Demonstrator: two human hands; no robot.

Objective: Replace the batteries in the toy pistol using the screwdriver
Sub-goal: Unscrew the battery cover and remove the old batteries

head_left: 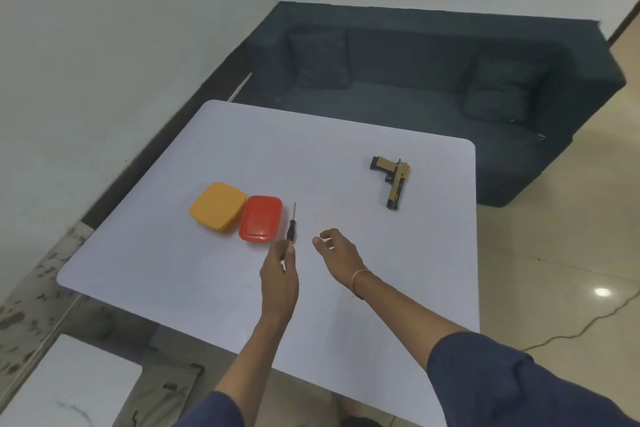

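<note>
A gold and black toy pistol [393,180] lies flat on the white table [242,156], far right of centre, muzzle toward me. A small black-handled screwdriver [291,225] points away from me near the table's middle. My left hand [280,276] pinches the near end of its handle between thumb and fingers. My right hand [337,250] hovers just right of it, fingers loosely curled, holding nothing. An orange-yellow lidded box [217,206] and a red lidded box [260,218] sit side by side left of the screwdriver.
A dark sofa [415,87] with two cushions stands beyond the table's far edge. A white wall runs along the left. Tiled floor with a cable lies to the right. A white surface [69,388] shows at lower left.
</note>
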